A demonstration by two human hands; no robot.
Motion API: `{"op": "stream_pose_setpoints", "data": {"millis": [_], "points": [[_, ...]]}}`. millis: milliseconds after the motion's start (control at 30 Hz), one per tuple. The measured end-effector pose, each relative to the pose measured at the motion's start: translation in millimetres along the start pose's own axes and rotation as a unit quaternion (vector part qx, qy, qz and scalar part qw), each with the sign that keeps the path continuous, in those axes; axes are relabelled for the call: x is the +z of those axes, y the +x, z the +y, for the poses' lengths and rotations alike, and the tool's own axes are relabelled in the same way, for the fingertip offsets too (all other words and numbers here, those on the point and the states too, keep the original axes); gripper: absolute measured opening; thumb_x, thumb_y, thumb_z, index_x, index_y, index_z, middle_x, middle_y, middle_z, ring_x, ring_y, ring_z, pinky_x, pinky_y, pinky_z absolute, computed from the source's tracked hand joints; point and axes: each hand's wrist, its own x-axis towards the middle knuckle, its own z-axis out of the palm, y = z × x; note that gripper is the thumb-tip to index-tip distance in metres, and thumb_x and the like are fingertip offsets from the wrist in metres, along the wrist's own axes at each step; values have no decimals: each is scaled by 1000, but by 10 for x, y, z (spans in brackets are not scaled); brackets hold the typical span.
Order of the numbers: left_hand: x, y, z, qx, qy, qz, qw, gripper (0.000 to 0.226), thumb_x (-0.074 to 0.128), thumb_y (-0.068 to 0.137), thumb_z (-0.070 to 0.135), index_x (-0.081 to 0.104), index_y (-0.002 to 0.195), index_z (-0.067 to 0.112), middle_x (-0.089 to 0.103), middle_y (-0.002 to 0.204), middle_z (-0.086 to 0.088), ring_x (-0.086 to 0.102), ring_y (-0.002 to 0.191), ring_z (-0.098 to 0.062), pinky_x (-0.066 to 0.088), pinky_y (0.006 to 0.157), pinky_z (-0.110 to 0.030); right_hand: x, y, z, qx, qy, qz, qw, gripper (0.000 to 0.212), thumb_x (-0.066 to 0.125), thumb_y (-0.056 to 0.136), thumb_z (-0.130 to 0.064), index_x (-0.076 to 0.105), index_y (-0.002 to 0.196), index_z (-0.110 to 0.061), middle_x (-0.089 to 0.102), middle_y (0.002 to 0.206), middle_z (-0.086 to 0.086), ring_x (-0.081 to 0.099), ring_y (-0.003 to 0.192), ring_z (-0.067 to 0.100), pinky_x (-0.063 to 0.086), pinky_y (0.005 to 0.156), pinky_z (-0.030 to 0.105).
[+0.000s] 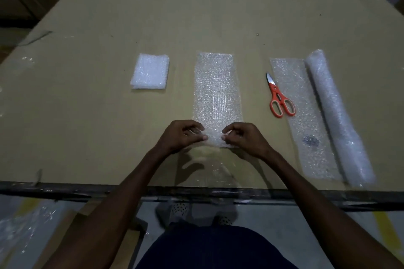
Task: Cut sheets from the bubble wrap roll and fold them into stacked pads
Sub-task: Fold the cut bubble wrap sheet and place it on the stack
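Both hands are working near the bench (65, 116) front edge: left hand (181, 135) and right hand (242, 137) are each pinching the near end of the cut sheet (216, 89). Folded pads (150, 72) are lying left, scissors (278, 97) and bubble wrap roll (336, 116) right; the sheet's near edge is blurring.

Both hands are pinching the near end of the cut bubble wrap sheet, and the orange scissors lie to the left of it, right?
Not quite. The head view shows the scissors lying to the right of the sheet, partly on the roll's unrolled flap. Both hands, left and right, do pinch its near end.
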Motion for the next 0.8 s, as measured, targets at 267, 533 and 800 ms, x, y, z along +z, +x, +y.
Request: {"op": "stream_pose_setpoints", "data": {"millis": [267,533,800], "points": [[-30,281,124,-22,-151,91,984,8,66,90,-3,71,96,-2,74,70,0,69,66,-12,58,67,-25,-438,188,5,78,158,36,984,15,79,86,-4,75,98,3,73,76,9,63,61,9,55,63,23],[-345,964,99,-68,-124,56,988,8,72,90,14,75,96,9,71,86,-2,63,69,-5,52,63,-19,-645,781,-36,125,159,60,978,11,71,94,-5,74,104,-5,75,81,2,66,65,4,56,61,19],[-615,1883,-56,-72,-94,50,992,7,72,90,11,75,96,9,72,82,-5,63,62,-4,51,54,-20,-743,1616,0,185,158,134,961,4,72,93,-5,74,96,-4,72,80,6,62,64,10,53,58,21]]}}
